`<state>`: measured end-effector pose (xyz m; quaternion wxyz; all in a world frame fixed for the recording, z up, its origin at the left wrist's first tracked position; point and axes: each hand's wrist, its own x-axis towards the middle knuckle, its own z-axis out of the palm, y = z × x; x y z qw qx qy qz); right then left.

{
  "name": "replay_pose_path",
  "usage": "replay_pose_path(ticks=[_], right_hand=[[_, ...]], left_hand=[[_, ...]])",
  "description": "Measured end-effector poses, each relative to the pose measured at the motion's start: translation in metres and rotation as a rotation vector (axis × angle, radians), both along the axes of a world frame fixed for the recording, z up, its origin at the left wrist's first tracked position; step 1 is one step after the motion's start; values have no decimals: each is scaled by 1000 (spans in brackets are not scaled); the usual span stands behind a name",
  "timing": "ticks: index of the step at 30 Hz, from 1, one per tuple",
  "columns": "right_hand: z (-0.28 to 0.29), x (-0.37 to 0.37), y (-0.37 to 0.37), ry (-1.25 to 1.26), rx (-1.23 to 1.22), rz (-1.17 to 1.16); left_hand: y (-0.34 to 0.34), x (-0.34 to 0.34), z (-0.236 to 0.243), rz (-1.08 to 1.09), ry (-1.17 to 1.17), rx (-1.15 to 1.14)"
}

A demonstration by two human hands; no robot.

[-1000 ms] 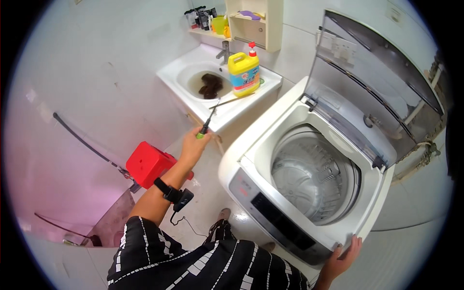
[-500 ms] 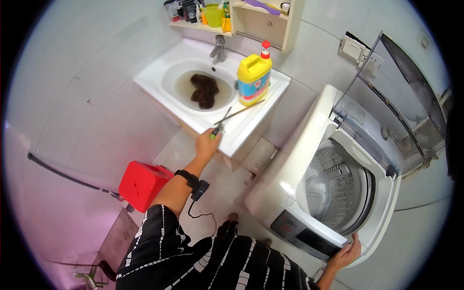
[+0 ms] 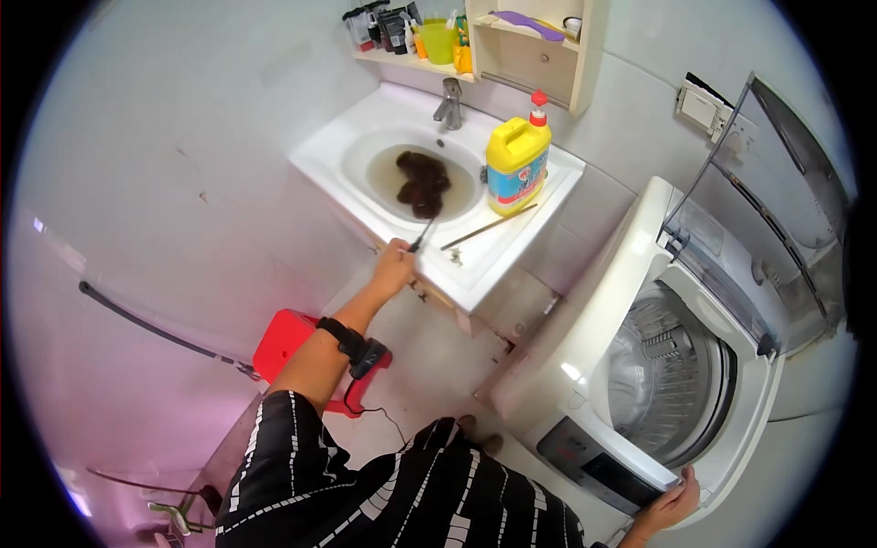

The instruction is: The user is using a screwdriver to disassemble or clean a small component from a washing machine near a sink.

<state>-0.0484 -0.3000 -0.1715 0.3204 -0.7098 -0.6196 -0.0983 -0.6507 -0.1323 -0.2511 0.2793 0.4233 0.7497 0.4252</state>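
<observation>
left hand (image 3: 393, 270): closed around the near end of a thin dark stick (image 3: 422, 236), at the front edge of the sink top
stick: runs from the grip up and away into the basin; far tip at the dark clump (image 3: 418, 183). Touching it or just short, can't tell
dark clump: brown-black wet mass, sitting in murky water in the white sink (image 3: 365, 137), roughly basin centre
right hand (image 3: 671, 505): fingers curled over the front corner rim of the washing machine (image 3: 594, 365), near its control panel; nothing else in it
washing machine: white top-loader, right of the sink, lid (image 3: 786, 183) swung up and open, steel drum (image 3: 671, 384) visible; contents can't be made out
detergent bottle (image 3: 517, 164): yellow, red cap, upright on the table part of the sink, right of the basin, just beside the rim
wooden stick (image 3: 489, 226): second, pale thin rod lying flat on the sink top in front of the bottle, apart from the left hand
faucet (image 3: 448, 102): metal, behind the basin, centred
shelf (image 3: 416, 59): on the wall behind the sink, carries dark bottles and a green cup (image 3: 438, 41)
wall cabinet (image 3: 530, 46): open-front, just right of the shelf
red stool (image 3: 292, 342): on the floor under the left forearm, near the wall
wrist strap (image 3: 352, 342): black band on the left forearm, cable hanging from it
sleeve (image 3: 384, 493): black with white dash pattern, bottom of view
</observation>
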Motion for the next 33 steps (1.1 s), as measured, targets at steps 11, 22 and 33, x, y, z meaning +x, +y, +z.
replay_pose_path(ticks=[11,22,33], right_hand=[[-3,-102,3,196,-24,-86],[-9,-173,40,-96,-3,-207],[-6,-174,33,-105,32,-275]], left_hand=[[113,-86,-23,-262,550,-23],[188,-108,-56,-446,689,-243],[52,-31,22,-564,240,-9]])
